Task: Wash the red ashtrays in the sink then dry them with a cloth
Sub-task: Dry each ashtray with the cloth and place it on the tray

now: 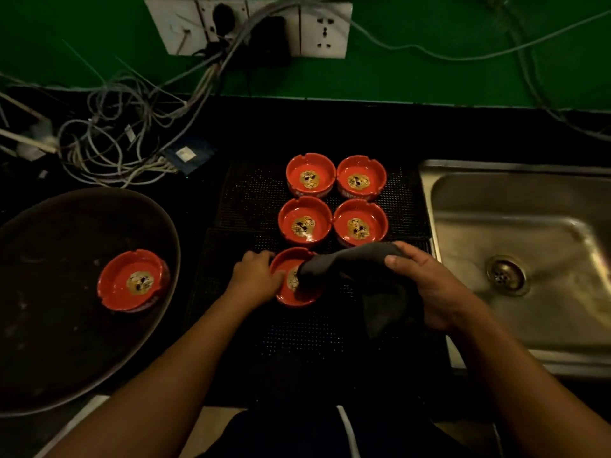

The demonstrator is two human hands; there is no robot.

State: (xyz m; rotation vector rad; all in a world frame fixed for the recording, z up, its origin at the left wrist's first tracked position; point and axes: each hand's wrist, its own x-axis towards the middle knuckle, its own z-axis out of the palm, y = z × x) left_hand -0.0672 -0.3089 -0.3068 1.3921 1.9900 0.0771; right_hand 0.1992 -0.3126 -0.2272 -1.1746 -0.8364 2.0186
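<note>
Several red ashtrays with a gold skull print stand on a black mesh mat [238,200]. My left hand [256,274] grips the left rim of the nearest ashtray [284,294]. My right hand [426,285] holds a dark grey cloth [350,262], and the cloth's tip presses into that ashtray's bowl. Behind it stand four ashtrays in two rows, the closest being one [305,221] and its neighbour [360,223]. Another red ashtray [133,280] sits alone in a dark round tray [49,358] at the left.
A steel sink [515,246] with a drain [506,276] lies to the right of the mat. A tangle of cables [109,140] and a small dark device [188,155] lie at the back left. Wall sockets [251,24] hang on the green wall.
</note>
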